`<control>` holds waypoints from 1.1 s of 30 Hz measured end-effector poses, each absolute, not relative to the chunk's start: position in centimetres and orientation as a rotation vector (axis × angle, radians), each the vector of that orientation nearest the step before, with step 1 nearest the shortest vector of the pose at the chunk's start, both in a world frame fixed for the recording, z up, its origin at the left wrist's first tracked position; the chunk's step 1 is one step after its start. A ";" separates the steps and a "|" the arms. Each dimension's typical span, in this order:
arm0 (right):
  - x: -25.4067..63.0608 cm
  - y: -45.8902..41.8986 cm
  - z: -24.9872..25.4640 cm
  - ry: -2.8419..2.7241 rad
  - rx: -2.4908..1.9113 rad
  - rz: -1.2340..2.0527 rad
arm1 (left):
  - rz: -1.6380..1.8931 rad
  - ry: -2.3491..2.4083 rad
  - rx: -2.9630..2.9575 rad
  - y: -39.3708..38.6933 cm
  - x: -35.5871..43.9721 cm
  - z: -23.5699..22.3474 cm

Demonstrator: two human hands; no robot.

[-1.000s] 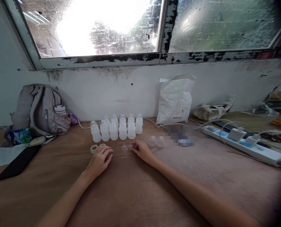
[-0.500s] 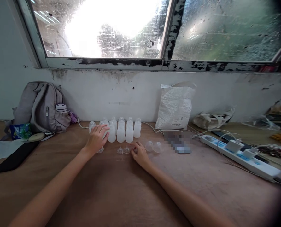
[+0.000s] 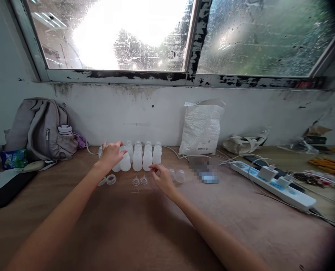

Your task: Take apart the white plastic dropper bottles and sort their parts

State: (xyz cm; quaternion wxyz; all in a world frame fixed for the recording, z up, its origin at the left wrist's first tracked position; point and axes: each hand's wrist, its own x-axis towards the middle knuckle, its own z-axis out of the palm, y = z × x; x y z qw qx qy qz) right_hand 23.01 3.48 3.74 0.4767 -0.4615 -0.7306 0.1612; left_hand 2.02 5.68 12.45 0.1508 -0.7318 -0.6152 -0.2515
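Several small white plastic bottles [image 3: 137, 157] stand in two rows on the wooden table [image 3: 144, 226]. My left hand [image 3: 110, 155] is wrapped round the leftmost bottles of the group, fingers curled on one. Two clear rings [image 3: 111, 179] lie just in front of it. My right hand [image 3: 161, 178] rests on the table with fingers apart, fingertips beside two clear teats [image 3: 139, 181]. Two clear caps [image 3: 176, 175] sit right of that hand, partly hidden by it.
A grey backpack [image 3: 40, 130] leans against the wall at the left, with a black phone [image 3: 6, 190] before it. A white bag [image 3: 201, 128] stands behind the caps. A power strip [image 3: 271, 183] with plugs and cables lies at the right.
My left hand rose from the table near the rings to the leftmost bottles and closed on one. My right hand stayed by the teats. The view shifted a little.
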 end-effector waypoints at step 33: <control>20.6 -2.4 8.2 -1.667 -0.774 1.447 | -2.660 -1.452 -2.535 -3.1 10.4 13.9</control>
